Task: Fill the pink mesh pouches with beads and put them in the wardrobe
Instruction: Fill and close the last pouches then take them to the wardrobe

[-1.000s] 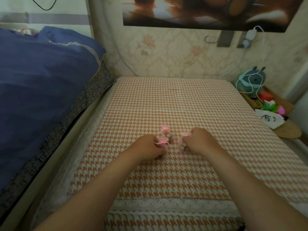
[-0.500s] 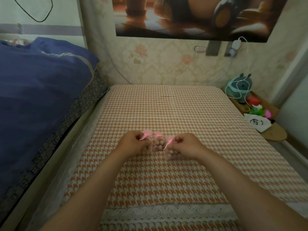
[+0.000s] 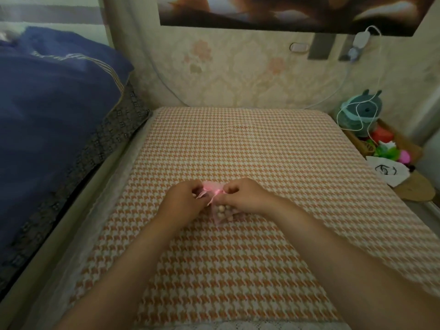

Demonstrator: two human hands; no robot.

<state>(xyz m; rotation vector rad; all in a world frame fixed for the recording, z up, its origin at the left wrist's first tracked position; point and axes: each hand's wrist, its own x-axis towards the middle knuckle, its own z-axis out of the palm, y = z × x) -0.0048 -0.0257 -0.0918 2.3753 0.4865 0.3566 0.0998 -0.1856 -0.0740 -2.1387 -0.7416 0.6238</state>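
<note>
Pink mesh pouch (image 3: 220,216) is held on the houndstooth cloth (image 3: 238,144), neck pinched by right hand (image 3: 246,196); ribbon (image 3: 210,189) is gripped by left hand (image 3: 182,202). Risk: neck gets pulled open by uneven tugging, beads (image 3: 223,210) are spilled across the cloth.

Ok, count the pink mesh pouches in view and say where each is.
1 for certain: a bead-filled pink mesh pouch lies on the houndstooth cover below the right hand, which pinches its neck. The pink ruffle by the left hand may belong to others that the hands hide.
</note>
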